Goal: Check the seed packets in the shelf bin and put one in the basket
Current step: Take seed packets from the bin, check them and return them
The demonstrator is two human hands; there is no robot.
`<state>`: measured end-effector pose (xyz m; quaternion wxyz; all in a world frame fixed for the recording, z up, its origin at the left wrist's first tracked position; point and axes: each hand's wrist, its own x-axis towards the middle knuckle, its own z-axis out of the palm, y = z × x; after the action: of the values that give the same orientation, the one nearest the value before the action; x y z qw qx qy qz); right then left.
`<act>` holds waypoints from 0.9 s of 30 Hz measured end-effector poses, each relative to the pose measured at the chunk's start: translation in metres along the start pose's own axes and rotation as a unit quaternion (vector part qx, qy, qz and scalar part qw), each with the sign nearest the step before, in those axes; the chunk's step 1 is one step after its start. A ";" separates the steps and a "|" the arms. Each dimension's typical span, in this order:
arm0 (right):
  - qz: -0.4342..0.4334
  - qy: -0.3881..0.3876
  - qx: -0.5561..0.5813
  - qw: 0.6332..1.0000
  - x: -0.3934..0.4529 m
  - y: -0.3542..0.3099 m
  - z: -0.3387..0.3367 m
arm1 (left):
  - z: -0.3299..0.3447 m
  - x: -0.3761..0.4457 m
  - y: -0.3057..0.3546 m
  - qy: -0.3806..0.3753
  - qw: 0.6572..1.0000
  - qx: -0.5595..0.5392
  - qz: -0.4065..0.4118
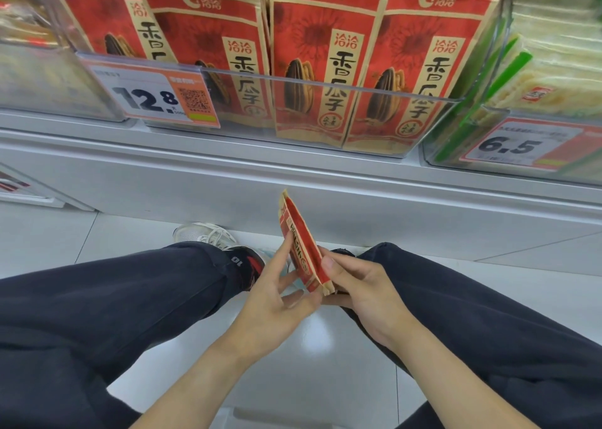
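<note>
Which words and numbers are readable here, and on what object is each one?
"洽洽" and "香瓜子": seed packets in the shelf bin.
"12.8": left price tag; small print blurred.
"6.5": right price tag; the rest blurred.
"10": shoe.
Held packet: text unreadable.

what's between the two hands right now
In the head view, one red seed packet stands edge-on between them: the left hand holds its near side and the right hand grips its other side, thumb on the edge.
</note>
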<state>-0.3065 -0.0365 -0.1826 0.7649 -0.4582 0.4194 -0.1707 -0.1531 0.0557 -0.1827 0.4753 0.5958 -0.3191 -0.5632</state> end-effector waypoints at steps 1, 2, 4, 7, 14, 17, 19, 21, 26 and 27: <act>-0.003 0.000 -0.002 1.000 0.000 0.001 0.000 | 0.001 0.000 0.001 -0.007 1.000 -0.003 -0.001; -0.007 0.002 -0.002 1.000 0.000 0.001 0.001 | 0.001 0.001 0.002 -0.008 1.000 -0.004 -0.004; -0.013 0.006 -0.006 1.000 0.000 0.003 0.002 | 0.000 0.003 0.005 -0.002 1.000 0.006 -0.004; -0.026 0.004 -0.022 0.999 0.000 0.004 0.003 | -0.001 0.005 0.007 -0.008 1.000 0.014 -0.006; -0.033 0.010 -0.010 0.999 0.000 0.003 0.002 | -0.013 0.005 0.012 -0.100 0.995 -0.003 0.027; -0.043 0.011 0.000 0.999 0.000 0.004 0.003 | -0.014 0.006 0.010 -0.101 0.994 -0.039 0.007; -0.052 0.018 0.001 0.998 0.001 0.007 0.003 | -0.009 0.008 0.010 -0.071 0.991 -0.107 -0.027; -0.065 0.029 -0.015 0.997 0.003 0.013 0.003 | -0.002 0.010 0.011 -0.016 0.990 -0.130 -0.053; -0.083 0.064 -0.103 0.989 0.008 0.025 0.001 | 0.000 0.012 0.004 0.100 0.989 -0.046 -0.095; -0.086 0.064 -0.115 0.988 0.008 0.026 0.000 | 0.000 0.013 0.001 0.109 0.988 -0.035 -0.102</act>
<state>-0.3052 -0.0285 -0.2086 0.6615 -0.5652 0.4434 -0.2152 -0.1505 0.0433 -0.1868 0.4682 0.6659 -0.1834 -0.5512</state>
